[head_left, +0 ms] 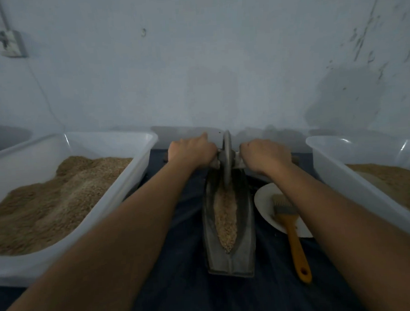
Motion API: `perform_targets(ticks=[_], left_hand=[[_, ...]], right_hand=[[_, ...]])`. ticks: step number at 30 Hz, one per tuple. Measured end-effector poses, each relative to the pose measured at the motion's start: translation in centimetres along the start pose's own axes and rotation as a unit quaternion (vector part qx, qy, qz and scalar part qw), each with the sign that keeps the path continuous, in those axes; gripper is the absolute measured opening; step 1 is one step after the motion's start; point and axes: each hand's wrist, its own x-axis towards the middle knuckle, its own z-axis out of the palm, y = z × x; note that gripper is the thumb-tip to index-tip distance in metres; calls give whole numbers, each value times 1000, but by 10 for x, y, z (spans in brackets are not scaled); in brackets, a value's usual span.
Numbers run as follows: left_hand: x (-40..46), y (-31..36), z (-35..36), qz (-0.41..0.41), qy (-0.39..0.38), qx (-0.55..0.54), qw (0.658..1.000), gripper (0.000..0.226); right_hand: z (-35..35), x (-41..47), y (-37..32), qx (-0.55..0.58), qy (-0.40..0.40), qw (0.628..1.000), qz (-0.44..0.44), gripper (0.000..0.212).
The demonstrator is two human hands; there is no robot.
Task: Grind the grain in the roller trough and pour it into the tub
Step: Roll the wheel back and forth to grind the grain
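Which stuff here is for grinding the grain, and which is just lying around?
For the job: left hand, right hand, roller wheel, trough, grain, left tub.
Lying about: brush, plate, wall socket.

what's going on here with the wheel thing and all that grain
A person is grinding grain by hand. The left hand and right hand each grip an end of the axle through a grey metal roller wheel, which stands at the far end of a narrow grey boat-shaped trough holding pale crushed grain. White plastic tubs of brown grain sit on either side.
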Motion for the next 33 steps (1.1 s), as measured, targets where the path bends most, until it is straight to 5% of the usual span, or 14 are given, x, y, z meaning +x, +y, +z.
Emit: perform_targets(ticks=[7, 12, 17, 22, 27, 33], left_hand=[[-91, -10, 8, 119, 123, 103, 980, 37], [-148, -18, -2, 132, 179, 74, 972, 64], [-85, -5, 3, 97, 130, 71, 984, 51], [-2, 1, 0, 19, -5, 41, 999, 26], [-28, 1, 1, 57, 28, 77, 995, 27], [-132, -19, -2, 166, 113, 137, 970, 36]], right_hand=[[2, -77, 3, 51, 36, 998, -21, 59], [-7, -132, 6, 57, 80, 991, -91, 72], [-2, -83, 7, 47, 46, 997, -48, 74], [4, -2, 3, -17, 3, 1000, -11, 35], [2, -24, 2, 35, 16, 999, -5, 23], [-8, -118, 0, 29, 109, 990, -81, 64]])
